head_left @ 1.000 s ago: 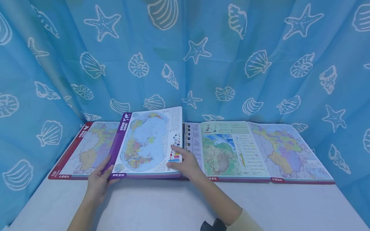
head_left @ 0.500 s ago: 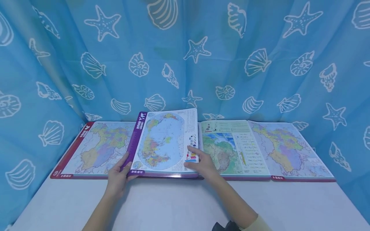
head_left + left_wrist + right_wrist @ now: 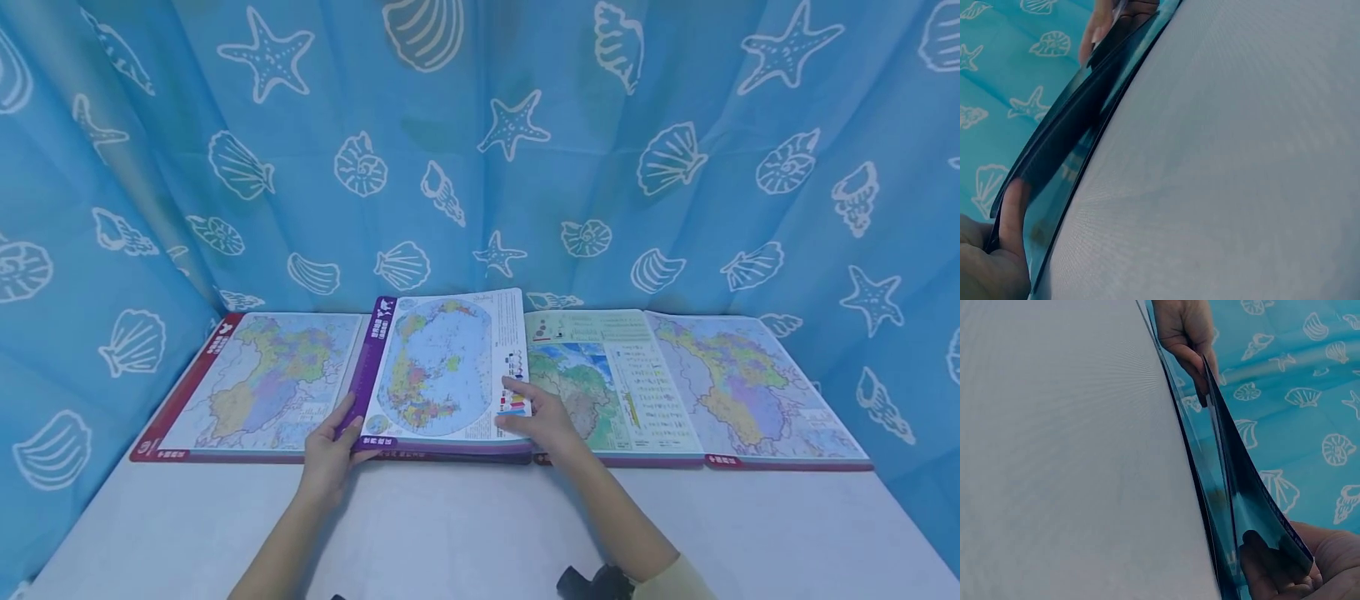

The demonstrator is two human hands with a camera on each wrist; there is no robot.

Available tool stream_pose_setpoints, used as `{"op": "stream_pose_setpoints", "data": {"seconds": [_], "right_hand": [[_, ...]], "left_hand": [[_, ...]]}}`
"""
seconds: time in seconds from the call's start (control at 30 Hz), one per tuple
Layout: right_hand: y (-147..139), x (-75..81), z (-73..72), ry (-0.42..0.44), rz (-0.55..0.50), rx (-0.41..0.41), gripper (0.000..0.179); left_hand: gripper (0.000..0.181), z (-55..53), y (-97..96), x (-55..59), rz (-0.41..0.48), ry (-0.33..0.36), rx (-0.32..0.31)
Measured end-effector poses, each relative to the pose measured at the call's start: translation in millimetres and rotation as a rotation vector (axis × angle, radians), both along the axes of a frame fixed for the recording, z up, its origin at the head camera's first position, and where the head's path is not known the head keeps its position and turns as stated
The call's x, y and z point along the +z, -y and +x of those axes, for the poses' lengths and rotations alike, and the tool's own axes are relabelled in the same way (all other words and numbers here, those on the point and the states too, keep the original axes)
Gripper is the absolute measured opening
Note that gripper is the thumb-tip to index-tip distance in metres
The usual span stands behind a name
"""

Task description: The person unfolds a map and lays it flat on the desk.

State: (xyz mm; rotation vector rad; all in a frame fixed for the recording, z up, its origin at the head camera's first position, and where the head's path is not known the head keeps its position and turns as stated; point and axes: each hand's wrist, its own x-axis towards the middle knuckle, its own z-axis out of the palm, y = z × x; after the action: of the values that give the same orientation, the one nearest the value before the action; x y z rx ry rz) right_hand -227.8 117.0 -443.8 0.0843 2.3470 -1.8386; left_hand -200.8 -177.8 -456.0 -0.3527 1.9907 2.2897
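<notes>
A world map (image 3: pixel 442 371) with a purple left border is held by both hands over the row of maps. My left hand (image 3: pixel 330 446) pinches its lower left edge. At the lower right, my right hand (image 3: pixel 543 421) grips the other edge, thumb and a finger on top. In the left wrist view, fingers (image 3: pixel 1013 212) reach under the map's bent edge. The right wrist view shows the map sheet (image 3: pixel 1244 462) bowed and raised off what lies below, other fingers (image 3: pixel 1260 562) beneath it. Below its front edge, a dark red strip of another map peeks out.
A red-bordered China map (image 3: pixel 273 383) lies at the left. To the right lie a green relief map (image 3: pixel 577 392) and another China map (image 3: pixel 742 392). They rest on a white table (image 3: pixel 450 533) against a blue shell-print curtain (image 3: pixel 480 167).
Both hands have carried the world map to the right, with a slower, smaller shift in the last half second. More of the left China map now shows.
</notes>
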Motion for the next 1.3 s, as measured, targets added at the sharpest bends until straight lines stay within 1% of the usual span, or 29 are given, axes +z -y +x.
{"op": "stream_pose_setpoints", "data": {"seconds": [0.2, 0.43, 0.53, 0.77, 0.83, 1.0, 1.1, 1.23, 1.3], "right_hand": [[-0.6, -3.4, -1.5, 0.013, 0.006, -0.005, 0.062], [-1.3, -6.2, -2.3, 0.012, 0.001, -0.007, 0.061], [-1.3, -6.2, -2.7, 0.016, 0.014, -0.003, 0.061], [-1.5, 2.0, -2.1, 0.013, 0.068, 0.008, 0.061], [-2.6, 3.9, -1.8, 0.018, 0.082, 0.0, 0.061], [-7.3, 6.8, -0.9, 0.019, 0.065, 0.003, 0.061], [-10.7, 9.4, 0.2, -0.004, 0.062, 0.024, 0.062], [-16.1, 15.1, 0.2, -0.034, 0.114, 0.03, 0.064], [-18.9, 19.4, 0.3, -0.031, 0.139, 0.021, 0.064]], "left_hand": [[0.053, -0.8, -0.1, -2.4, -0.013, 0.012, -0.007], [0.055, -0.7, 2.8, -1.6, -0.052, -0.006, -0.088], [0.055, 0.0, 3.8, -1.6, -0.057, 0.001, -0.112], [0.054, -0.2, 3.7, -4.6, -0.047, 0.01, -0.108], [0.054, 0.3, 3.2, -5.1, -0.053, 0.006, -0.109], [0.054, 3.2, 2.8, -5.7, -0.065, 0.0, -0.119], [0.055, 4.3, 2.7, -5.8, -0.068, 0.007, -0.113], [0.055, 2.6, 1.4, -4.7, -0.073, 0.008, -0.1], [0.055, 1.4, 0.6, -3.8, -0.081, 0.011, -0.095]]}}
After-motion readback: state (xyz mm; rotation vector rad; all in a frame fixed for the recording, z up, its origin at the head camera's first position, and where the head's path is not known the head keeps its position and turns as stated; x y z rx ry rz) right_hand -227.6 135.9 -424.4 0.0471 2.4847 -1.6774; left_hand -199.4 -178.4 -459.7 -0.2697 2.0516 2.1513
